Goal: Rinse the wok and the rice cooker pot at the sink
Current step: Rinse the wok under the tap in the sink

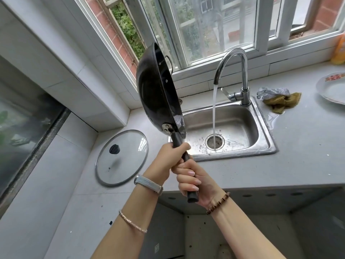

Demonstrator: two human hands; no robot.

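Observation:
A black wok [155,90] is held up on edge, tilted almost vertical, above the left rim of the steel sink [265,133]. Its dark outer side faces me and its long black handle points down toward me. My left hand [168,159] grips the upper part of the handle. My right hand [190,181] grips the lower part, near the handle's end. The chrome faucet [240,71] is running, and a stream of water falls straight into the drain [214,142]. The wok is left of the stream and does not touch it. No rice cooker pot is in view.
A glass lid [121,157] with a black knob lies flat on the counter left of the sink. Crumpled cloths [280,100] sit right of the faucet, beside a small puddle. A white plate [332,90] and an orange bottle [339,51] stand far right. A window is behind.

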